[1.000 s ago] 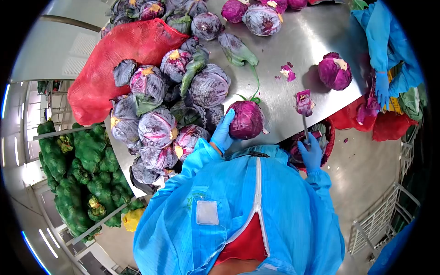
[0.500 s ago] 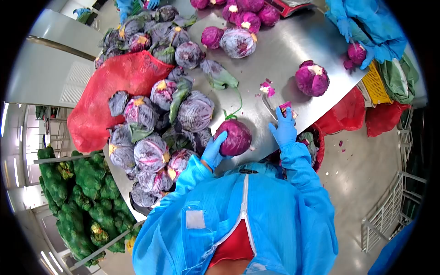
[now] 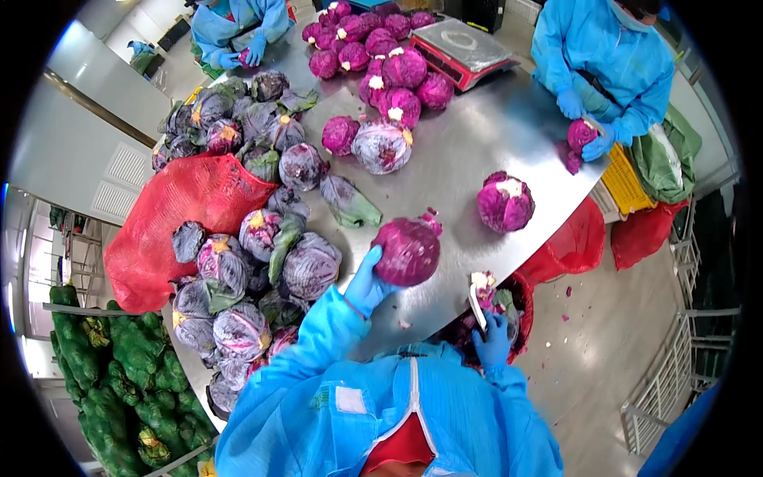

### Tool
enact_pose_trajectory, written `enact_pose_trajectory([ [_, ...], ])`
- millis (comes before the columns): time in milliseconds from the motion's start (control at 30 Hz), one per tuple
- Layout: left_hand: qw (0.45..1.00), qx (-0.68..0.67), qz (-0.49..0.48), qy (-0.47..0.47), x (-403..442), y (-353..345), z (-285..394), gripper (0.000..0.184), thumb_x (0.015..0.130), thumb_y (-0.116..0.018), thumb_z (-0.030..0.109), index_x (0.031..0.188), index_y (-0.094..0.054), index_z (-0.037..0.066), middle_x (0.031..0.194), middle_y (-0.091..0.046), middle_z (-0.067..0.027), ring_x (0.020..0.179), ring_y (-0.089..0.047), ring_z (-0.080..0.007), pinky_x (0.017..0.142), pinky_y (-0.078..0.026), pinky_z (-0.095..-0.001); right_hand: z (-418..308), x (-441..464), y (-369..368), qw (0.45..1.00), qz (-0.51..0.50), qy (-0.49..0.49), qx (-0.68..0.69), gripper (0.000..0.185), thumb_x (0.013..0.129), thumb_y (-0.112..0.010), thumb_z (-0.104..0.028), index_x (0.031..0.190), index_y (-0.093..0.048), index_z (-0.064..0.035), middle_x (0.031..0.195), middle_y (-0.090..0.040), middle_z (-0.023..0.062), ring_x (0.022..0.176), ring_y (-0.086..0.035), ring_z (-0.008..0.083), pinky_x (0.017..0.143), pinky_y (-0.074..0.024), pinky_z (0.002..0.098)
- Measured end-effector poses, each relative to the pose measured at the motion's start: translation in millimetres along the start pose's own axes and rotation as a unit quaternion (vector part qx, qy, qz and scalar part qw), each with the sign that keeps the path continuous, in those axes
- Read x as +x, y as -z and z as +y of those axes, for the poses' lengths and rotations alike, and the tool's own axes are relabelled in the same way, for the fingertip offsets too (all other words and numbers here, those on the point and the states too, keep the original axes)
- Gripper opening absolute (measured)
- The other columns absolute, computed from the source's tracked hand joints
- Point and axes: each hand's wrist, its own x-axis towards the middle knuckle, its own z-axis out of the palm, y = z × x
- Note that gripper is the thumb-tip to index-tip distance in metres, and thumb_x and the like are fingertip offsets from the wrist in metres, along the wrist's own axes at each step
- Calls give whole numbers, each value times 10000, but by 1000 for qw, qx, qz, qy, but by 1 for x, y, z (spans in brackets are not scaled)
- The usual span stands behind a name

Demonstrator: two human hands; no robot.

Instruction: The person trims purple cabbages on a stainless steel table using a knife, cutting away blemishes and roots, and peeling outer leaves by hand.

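Observation:
A peeled purple cabbage [image 3: 407, 251] is in my left hand [image 3: 368, 286], whose blue-gloved fingers curl round its left side above the steel table [image 3: 445, 143]. My right hand [image 3: 493, 342], also gloved, is closed on a knife [image 3: 477, 306] at the table's near right edge. The blade points up and away from me, and pale and purple cabbage scraps lie against it. Below, a red-rimmed container [image 3: 526, 314] holding leaves is partly hidden. Another trimmed cabbage [image 3: 506, 202] rests on the table beyond my right hand.
Unpeeled cabbages [image 3: 311, 266] and a red mesh sack [image 3: 179, 230] cover the left side. Peeled cabbages [image 3: 404, 67] lie near a scale [image 3: 463, 48] at the far end. Two co-workers [image 3: 608, 63] in blue stand across the table. Green sacks [image 3: 131, 374] are at left.
My left hand has lifted the cabbage off the table. My right hand has drawn back from the scraps on the table to the edge with the knife. The view has tilted up, revealing co-workers.

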Motion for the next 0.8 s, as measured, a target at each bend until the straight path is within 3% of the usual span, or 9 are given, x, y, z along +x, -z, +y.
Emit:
enact_pose_trajectory([
  [67,999,20,-18,-26,59,-27,14,667,932,-617,349,1488,-306,150,1441,-459,-132,1302,-484,-330,1009,-464,-578,-2,4,0,1000,7,-13,19,577,762,-754,-168,1300,-551,-110,1264,-501,197,1113,-564,374,916,-500,433],
  [167,990,102,-14,-95,153,-68,33,586,873,-713,290,1355,-419,133,1296,-556,-131,1110,-630,-312,811,-587,-531,7,8,-7,998,15,-6,61,544,776,-747,-164,1282,-563,-86,1244,-515,194,1080,-583,367,900,-505,420],
  [300,978,176,-18,-110,268,-99,38,533,778,-815,290,1217,-546,149,1148,-641,-95,927,-691,-245,696,-601,-462,9,11,-4,998,7,-29,53,513,778,-749,-168,1255,-585,-76,1183,-554,183,1018,-610,367,855,-519,423],
  [367,978,169,46,-110,303,-116,25,543,754,-839,260,1187,-558,89,1114,-650,-95,974,-666,-222,776,-588,-413,20,11,-8,998,2,-34,54,496,780,-746,-168,1240,-590,-64,1155,-564,189,1006,-609,377,844,-520,434],
  [400,975,168,19,-143,336,-107,11,520,768,-820,315,1210,-592,165,1109,-668,-74,949,-681,-238,735,-590,-443,21,12,-7,998,-2,-36,55,486,782,-744,-166,1230,-591,-56,1141,-566,195,1005,-606,382,842,-519,439],
  [533,978,179,1,-105,375,-115,-19,438,764,-829,217,1133,-632,89,1060,-688,-94,929,-682,-237,807,-575,-414,37,15,-14,998,2,4,67,377,793,-706,-88,1146,-599,-10,992,-580,179,872,-592,362,741,-499,434],
  [600,964,231,77,-109,391,-109,-35,517,717,-866,239,1140,-619,75,1085,-672,-90,990,-657,-236,846,-559,-416,38,17,-18,995,37,26,85,354,792,-697,-66,1130,-605,-12,942,-577,167,834,-589,338,717,-492,419],
  [700,973,210,69,-63,378,-115,-37,832,639,-904,365,1275,-469,52,1222,-585,-134,1095,-599,-277,903,-524,-425,47,16,-25,992,63,28,108,286,796,-680,-35,1073,-609,-18,878,-560,144,774,-571,302,670,-469,402],
  [800,891,431,125,-70,413,-80,-38,807,718,-838,427,1332,-482,41,1294,-570,-160,1122,-599,-278,978,-481,-381,43,22,-26,989,75,16,124,199,805,-660,-13,993,-597,-25,835,-535,120,726,-538,275,632,-440,388],
])
